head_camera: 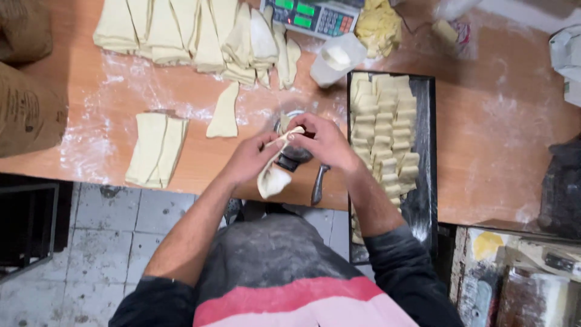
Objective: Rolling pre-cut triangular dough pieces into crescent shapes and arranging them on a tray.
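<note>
left hand [251, 158] + right hand [324, 140] | grip: both pinching dough strip [273, 175] | strip hangs below fingers, over table edge [206, 181]

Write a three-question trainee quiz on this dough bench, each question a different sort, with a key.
1. True or false: both hands, the left hand and the right hand, hold one dough piece.
2. Multiple choice: the black tray of shaped pastries lies on which side of the person? A left, B right, C behind.
3. Fill in: the single dough triangle lies on the floured wooden ______.

Key: 1 true; 2 B; 3 table.
</note>
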